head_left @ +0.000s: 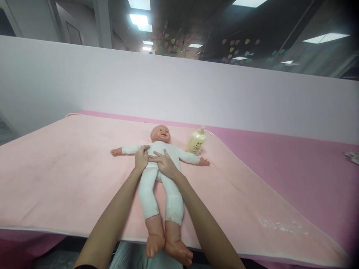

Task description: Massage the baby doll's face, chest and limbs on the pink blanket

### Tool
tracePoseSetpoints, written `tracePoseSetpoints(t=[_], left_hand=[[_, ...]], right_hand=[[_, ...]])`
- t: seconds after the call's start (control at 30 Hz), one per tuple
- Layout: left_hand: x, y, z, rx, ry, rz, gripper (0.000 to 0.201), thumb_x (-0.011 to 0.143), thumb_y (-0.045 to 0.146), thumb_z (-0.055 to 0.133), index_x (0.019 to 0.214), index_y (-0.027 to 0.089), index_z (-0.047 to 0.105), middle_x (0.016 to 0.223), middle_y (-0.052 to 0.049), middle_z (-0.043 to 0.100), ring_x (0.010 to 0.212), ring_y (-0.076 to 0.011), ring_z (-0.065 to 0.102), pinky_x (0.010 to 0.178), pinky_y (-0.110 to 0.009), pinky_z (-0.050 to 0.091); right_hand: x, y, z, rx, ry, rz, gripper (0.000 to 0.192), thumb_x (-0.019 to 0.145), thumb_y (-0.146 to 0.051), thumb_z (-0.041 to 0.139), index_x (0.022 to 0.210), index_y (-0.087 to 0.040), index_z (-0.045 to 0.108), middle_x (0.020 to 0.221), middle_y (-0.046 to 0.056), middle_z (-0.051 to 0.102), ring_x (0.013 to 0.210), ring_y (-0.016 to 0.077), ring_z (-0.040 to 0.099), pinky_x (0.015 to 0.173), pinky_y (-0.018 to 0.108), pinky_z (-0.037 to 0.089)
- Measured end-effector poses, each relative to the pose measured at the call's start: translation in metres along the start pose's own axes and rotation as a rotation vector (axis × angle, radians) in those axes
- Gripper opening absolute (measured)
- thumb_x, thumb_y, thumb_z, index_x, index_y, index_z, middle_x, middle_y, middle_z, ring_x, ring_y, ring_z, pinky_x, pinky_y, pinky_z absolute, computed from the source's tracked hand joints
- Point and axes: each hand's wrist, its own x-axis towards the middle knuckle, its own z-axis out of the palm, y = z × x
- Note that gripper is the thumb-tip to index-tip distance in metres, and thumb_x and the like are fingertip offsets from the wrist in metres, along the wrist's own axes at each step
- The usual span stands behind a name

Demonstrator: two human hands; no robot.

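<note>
Your left hand [141,157] lies flat on the doll [159,175], fingers spread loosely over its belly, gripping nothing. Your right hand [165,164] rests just beside it, fingers spread and pressing the same white suit. The doll lies face up under your fingers on the pink towel [70,168]. Beyond your right fingertips, near the doll's arm, stands a bottle [196,141]; its label is too small to read. Pale stitched writing near the towel's right edge is illegible.
</note>
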Motion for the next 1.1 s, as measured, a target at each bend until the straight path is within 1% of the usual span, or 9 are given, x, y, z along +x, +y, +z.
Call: tracePoseSetpoints(t=[0.13,0.33,0.53,0.63,0.73,0.8,0.87,1.0,1.1], left_hand=[[-0.001,0.004,-0.001,0.003,-0.001,0.003,0.035,0.079,0.002,0.038,0.099,0.012,0.064,0.102,-0.004,0.065,0.097,-0.0177,0.060,0.093,-0.033,0.045],[-0.001,0.005,0.000,-0.006,-0.010,0.013,0.034,0.080,0.002,0.038,0.095,0.014,0.066,0.104,-0.003,0.065,0.101,-0.0171,0.059,0.097,-0.032,0.043],[-0.003,0.007,-0.001,0.021,-0.015,0.041,0.036,0.079,0.002,0.038,0.099,0.015,0.064,0.106,-0.003,0.064,0.102,-0.0164,0.058,0.096,-0.031,0.043],[-0.004,0.012,-0.004,0.068,-0.044,0.117,0.034,0.072,-0.002,0.038,0.080,0.016,0.065,0.093,-0.002,0.067,0.095,-0.0163,0.060,0.091,-0.030,0.045],[-0.007,0.023,-0.007,0.114,-0.158,0.229,0.027,0.059,-0.004,0.039,0.052,0.016,0.055,0.068,-0.001,0.062,0.081,-0.0171,0.060,0.078,-0.028,0.047],[-0.010,0.034,-0.007,0.056,-0.264,0.294,0.026,0.054,-0.003,0.037,0.048,0.016,0.054,0.062,-0.001,0.060,0.077,-0.0165,0.060,0.072,-0.026,0.046],[-0.013,0.047,-0.005,-0.034,-0.384,0.335,0.027,0.051,-0.002,0.035,0.049,0.016,0.056,0.061,-0.001,0.059,0.075,-0.0156,0.060,0.069,-0.024,0.046],[-0.016,0.065,0.000,-0.031,-0.613,0.398,0.043,0.053,0.001,0.033,0.069,0.018,0.069,0.077,0.000,0.066,0.084,-0.0152,0.061,0.084,-0.025,0.045],[-0.015,0.068,0.002,0.076,-0.664,0.423,0.042,0.068,0.004,0.036,0.085,0.020,0.070,0.103,0.001,0.065,0.107,-0.0164,0.055,0.101,-0.030,0.037]], right_hand=[[0.005,0.003,0.001,-0.194,0.020,0.118,0.055,0.078,-0.009,0.030,0.123,-0.027,0.058,0.135,-0.007,0.043,0.136,0.0147,0.022,0.115,0.045,-0.005],[0.011,0.012,0.006,-0.387,0.141,0.310,0.043,0.094,-0.031,0.033,0.135,-0.026,0.044,0.147,-0.001,0.024,0.138,0.0210,0.017,0.112,0.053,0.002],[0.010,0.021,0.006,-0.353,0.272,0.500,0.050,0.093,-0.046,0.036,0.139,-0.025,0.039,0.148,0.003,0.022,0.138,0.0239,0.017,0.109,0.058,0.004],[0.009,0.026,0.005,-0.281,0.352,0.537,0.049,0.093,-0.042,0.036,0.137,-0.021,0.041,0.146,0.006,0.025,0.137,0.0250,0.020,0.109,0.058,0.007],[0.007,0.030,0.003,-0.123,0.522,0.516,0.043,0.089,-0.023,0.035,0.129,-0.013,0.050,0.137,0.009,0.042,0.130,0.0215,0.034,0.112,0.046,0.018],[0.005,0.032,0.001,-0.007,0.633,0.506,0.044,0.084,-0.014,0.033,0.121,-0.009,0.056,0.127,0.008,0.052,0.121,0.0188,0.045,0.108,0.036,0.029],[0.004,0.033,-0.001,0.060,0.698,0.510,0.044,0.080,-0.010,0.032,0.114,-0.008,0.061,0.119,0.007,0.058,0.114,0.0181,0.051,0.105,0.032,0.033],[0.002,0.032,-0.003,0.148,0.784,0.538,0.041,0.076,-0.009,0.036,0.103,-0.010,0.066,0.109,0.006,0.062,0.106,0.0185,0.056,0.102,0.031,0.037],[0.001,0.034,-0.004,0.244,0.890,0.542,0.034,0.076,-0.015,0.042,0.098,-0.010,0.067,0.103,0.008,0.064,0.099,0.0187,0.058,0.095,0.031,0.042]])
